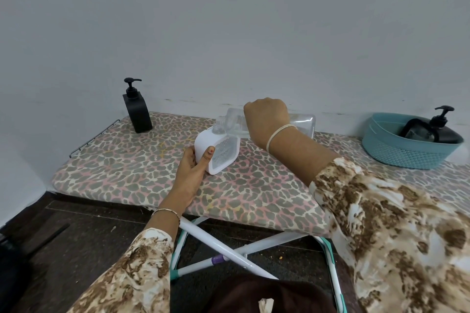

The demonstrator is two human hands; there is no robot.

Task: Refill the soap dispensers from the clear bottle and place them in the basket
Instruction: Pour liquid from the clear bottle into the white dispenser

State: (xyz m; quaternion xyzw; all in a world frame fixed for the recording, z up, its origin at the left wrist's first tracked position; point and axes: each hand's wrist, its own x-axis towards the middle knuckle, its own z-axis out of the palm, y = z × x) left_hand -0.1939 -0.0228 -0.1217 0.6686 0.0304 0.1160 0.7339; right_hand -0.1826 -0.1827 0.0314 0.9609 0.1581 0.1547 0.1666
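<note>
A white soap dispenser [207, 142] with a clear front panel stands on the leopard-print ironing board [132, 175], its pump off. My left hand [194, 168] is shut around its left side. My right hand [265, 119] grips the clear bottle [302, 123], which is tipped almost flat with its neck over the white dispenser's opening. A black dispenser [137, 112] with its pump on stands at the board's far left corner. Another black dispenser [432, 131] lies in the teal basket [407, 155] at the right.
The board runs along a plain grey wall. A wire iron rest [94, 136] sticks out at its left end. Below it are white crossed legs [229, 249] and a dark floor. A dark object [10, 262] sits at the lower left.
</note>
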